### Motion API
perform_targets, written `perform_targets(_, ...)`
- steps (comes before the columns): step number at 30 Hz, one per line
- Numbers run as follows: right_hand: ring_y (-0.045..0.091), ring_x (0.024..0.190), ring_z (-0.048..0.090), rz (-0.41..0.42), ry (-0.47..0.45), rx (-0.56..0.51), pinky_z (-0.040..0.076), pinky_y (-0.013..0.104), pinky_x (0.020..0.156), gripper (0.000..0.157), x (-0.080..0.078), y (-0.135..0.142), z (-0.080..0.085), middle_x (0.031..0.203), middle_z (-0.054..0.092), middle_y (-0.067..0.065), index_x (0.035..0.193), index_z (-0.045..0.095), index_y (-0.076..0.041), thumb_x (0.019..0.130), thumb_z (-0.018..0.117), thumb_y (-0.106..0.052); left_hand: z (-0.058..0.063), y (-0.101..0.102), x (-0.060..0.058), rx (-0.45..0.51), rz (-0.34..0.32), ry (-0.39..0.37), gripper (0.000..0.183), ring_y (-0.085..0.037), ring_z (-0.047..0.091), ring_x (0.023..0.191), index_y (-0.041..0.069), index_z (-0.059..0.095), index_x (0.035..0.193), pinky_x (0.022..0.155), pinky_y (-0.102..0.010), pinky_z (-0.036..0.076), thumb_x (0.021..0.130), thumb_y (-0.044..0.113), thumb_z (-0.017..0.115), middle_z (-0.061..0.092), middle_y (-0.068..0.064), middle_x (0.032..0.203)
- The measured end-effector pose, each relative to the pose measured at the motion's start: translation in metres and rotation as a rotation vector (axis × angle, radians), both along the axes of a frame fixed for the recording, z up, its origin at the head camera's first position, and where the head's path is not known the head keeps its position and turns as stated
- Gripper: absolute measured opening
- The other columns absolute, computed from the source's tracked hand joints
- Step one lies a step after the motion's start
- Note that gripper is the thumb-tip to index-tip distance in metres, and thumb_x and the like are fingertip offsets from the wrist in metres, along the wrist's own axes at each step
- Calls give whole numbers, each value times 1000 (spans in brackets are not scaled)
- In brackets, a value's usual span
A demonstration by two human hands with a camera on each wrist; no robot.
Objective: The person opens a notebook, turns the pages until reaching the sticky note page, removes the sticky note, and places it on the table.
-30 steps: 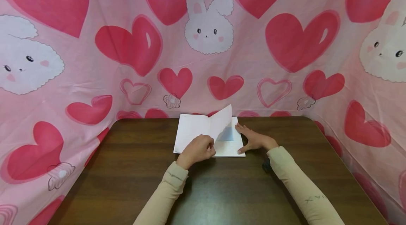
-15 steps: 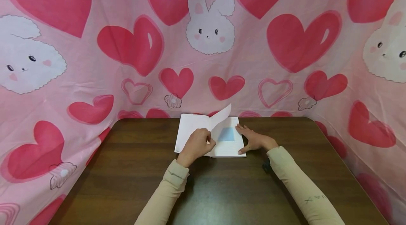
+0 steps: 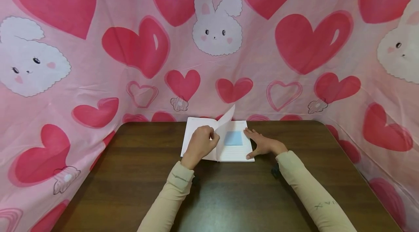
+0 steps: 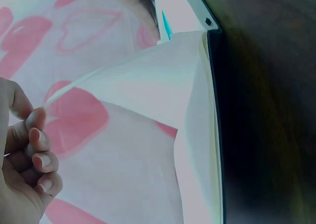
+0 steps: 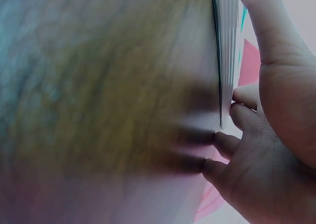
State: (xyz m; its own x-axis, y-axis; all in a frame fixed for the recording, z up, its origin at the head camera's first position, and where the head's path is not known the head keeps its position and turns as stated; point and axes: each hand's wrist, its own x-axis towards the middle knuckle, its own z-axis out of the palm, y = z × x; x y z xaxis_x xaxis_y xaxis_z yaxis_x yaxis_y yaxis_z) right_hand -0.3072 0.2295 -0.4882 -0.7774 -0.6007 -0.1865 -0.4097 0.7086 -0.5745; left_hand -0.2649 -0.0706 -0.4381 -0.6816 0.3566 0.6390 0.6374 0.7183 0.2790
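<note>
An open notebook (image 3: 234, 155) with white lined pages lies at the far side of the table. My left hand (image 3: 200, 143) pinches the edge of one page (image 3: 226, 123) between thumb and forefinger, its other fingers curled; the page stands raised over the spine. In the left wrist view the lifted page (image 4: 143, 81) stretches from the fingertips to the binding. A light blue sticky note (image 3: 233, 138) shows on the right-hand page. My right hand (image 3: 263, 143) rests with spread fingers at the notebook's right edge, thumb on the near corner. In the right wrist view the page block (image 5: 227, 46) is edge-on beside the thumb.
The dark brown wooden table (image 3: 229, 199) extends toward me from the notebook. A pink cloth (image 3: 255, 61) with hearts and rabbits hangs behind the table and along both sides.
My left hand has moved left and away from me, drawing the page toward the left side, so more of the blue sticky note shows. The right hand stays in place.
</note>
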Motion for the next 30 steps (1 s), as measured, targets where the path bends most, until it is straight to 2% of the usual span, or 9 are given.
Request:
perform_targets(9,54,152,-2,11,4,-9,4,72,117,119,2,0,0,167,2,29,160,9,7,81,86,-39,6,-8,8,-69,25,33,37,-12,41,56,14,52,56,54,-27,39,91,7,63,42,4,57)
perform_targets(19,54,152,-3,8,-5,-17,3,72,117,117,4,1,2,167,1,29,160,8,5,83,85,-37,9,-29,13,-141,36,81,25,-15,50,61,10,60,63,57,-30,47,86,7,69,52,-1,62)
perform_targets(30,53,152,-4,9,-3,-17,3,72,117,119,1,0,1,168,1,28,160,7,6,82,85,-39,-5,-69,20,-118,112,12,34,-12,39,55,13,49,54,52,-29,39,81,3,67,42,3,56)
